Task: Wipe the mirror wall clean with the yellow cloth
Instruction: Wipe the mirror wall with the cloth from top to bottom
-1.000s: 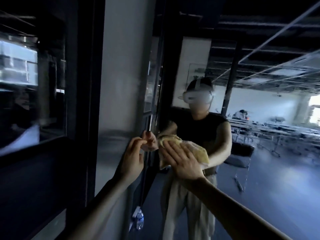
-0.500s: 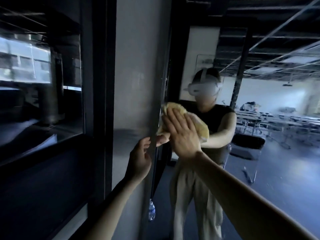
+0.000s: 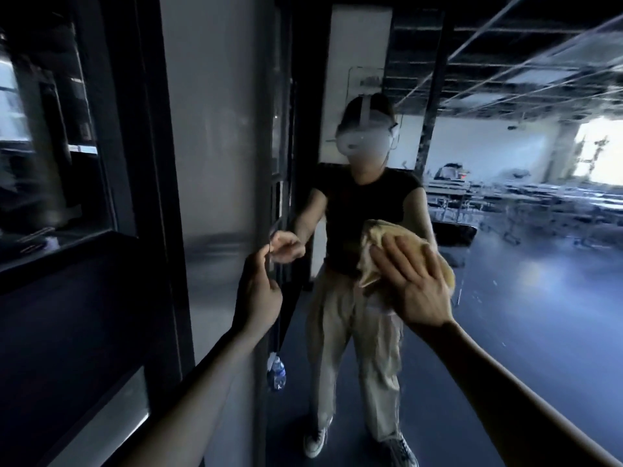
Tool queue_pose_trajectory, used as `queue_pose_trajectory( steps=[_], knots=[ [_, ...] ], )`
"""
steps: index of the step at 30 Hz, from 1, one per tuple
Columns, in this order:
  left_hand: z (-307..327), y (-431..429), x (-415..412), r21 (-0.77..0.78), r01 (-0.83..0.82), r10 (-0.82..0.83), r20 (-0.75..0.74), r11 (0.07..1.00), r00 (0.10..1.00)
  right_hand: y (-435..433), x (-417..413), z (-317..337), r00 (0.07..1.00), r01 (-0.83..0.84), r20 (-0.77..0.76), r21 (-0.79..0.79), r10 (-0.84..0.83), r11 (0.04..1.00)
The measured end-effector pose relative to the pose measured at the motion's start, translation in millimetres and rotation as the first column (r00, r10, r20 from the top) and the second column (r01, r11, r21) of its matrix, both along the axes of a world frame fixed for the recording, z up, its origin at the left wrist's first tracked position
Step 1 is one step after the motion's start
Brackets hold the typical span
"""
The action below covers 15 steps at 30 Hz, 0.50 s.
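A water bottle sits on the dark floor at the mirror wall's foot.

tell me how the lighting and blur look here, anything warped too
Head view: dim overall, with a blown-out window reflected far right in the mirror; soft blur throughout, worst on the dark glass at left; wide-angle bending curves the ceiling lines and stretches both forearms; the cloth under the right hand is the only warm colour, the left hand nearly a silhouette.
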<state>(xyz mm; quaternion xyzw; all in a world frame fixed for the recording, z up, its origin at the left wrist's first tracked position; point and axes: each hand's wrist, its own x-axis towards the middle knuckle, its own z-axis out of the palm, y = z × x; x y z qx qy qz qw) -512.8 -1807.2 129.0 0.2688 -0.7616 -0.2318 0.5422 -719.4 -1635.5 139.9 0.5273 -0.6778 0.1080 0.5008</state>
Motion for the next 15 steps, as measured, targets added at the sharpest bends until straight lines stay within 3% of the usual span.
queue_pose_trajectory(
  steps=[3,6,11,15],
  knots=[
    [-4.8,-2.7,3.3,0.082,0.036,-0.039,0.031,0.996,0.999,25.3,-10.1,-11.6,0.99,-0.009,0.141,-0.114,0.025,0.993],
    [-4.8,-8.0,4.4,0.166,0.076,-0.077,-0.002,0.983,0.997,-2.9,3.2,-12.4,0.969,-0.025,0.238,-0.153,0.061,0.988],
    [-7.2,-12.8,5.0,0.331,0.152,-0.129,-0.09,0.931,0.988,-79.7,64.3,-8.3,0.979,-0.116,0.164,-0.053,0.123,0.992],
    [-18.6,-12.3,11.7,0.348,0.101,-0.063,-0.118,0.932,0.991,-115.6,101.0,-21.7,0.99,-0.118,0.1,0.172,0.102,0.978]
  ],
)
